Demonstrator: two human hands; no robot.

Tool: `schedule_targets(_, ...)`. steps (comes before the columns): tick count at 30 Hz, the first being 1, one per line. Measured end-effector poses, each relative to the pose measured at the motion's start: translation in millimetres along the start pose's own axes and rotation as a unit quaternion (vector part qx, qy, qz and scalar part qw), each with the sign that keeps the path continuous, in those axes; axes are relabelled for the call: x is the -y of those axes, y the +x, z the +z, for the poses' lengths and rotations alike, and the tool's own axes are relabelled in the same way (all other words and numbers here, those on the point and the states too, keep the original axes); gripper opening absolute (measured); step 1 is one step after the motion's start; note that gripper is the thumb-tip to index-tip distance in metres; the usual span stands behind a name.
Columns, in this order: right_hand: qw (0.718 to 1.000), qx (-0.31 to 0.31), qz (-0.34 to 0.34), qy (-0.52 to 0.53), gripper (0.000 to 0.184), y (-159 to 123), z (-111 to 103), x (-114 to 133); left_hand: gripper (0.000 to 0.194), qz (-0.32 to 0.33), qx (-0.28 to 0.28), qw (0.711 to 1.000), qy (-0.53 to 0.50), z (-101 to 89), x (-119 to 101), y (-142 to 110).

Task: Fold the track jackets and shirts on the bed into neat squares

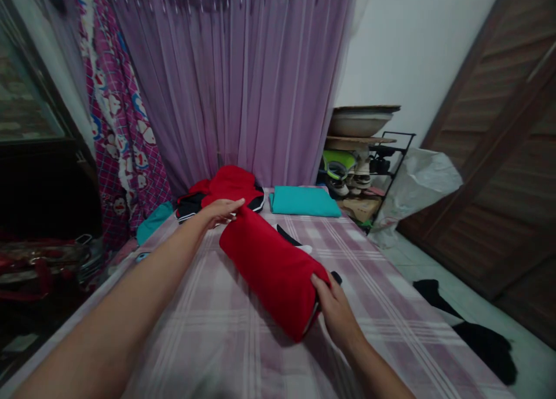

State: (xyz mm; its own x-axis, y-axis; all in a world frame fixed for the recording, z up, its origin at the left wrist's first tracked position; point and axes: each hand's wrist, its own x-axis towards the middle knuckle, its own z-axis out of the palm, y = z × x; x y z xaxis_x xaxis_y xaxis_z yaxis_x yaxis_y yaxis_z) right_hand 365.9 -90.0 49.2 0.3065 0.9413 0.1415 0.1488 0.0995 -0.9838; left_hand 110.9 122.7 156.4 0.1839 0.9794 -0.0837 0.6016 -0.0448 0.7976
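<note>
From here I see the left hand (223,212) pinching the far end of the red cloth (271,266), the right hand (336,309) gripping its near end, over the checked bed (204,329); teal cloth (306,201) lies beyond.

Bare hands (220,211), seemingly slim forearms (150,283)

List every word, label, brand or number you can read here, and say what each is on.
No readable text.
Red rolled cloth held by left hand and right hand: no lettering shows.
Folded turquoise cloth: none shows.
White plastic sack: any print is too blurred.
White-toed shoes: any brand is too small.
</note>
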Motion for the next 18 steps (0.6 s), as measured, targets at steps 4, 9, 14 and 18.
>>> schedule_targets(4,0.987,-0.131,0.075,-0.062,0.071,28.4,-44.4,-45.4,0.064,0.021,0.033,0.997,0.064,63.6,0.3,38.2)
schedule_targets(9,0.976,-0.165,0.114,-0.081,0.085,21.3,-67.4,-89.5,0.074,-0.005,0.054,0.99,0.128,103.2,40.6,50.1)
schedule_targets(14,0.978,-0.154,0.142,0.007,0.085,17.7,-47.3,-86.6,0.083,-0.044,0.038,0.989,0.136,99.3,55.6,62.1)
schedule_targets(18,0.987,-0.115,0.108,0.015,0.081,51.2,-37.6,-72.5,0.066,-0.045,0.02,0.996,0.076,98.3,54.7,50.8)
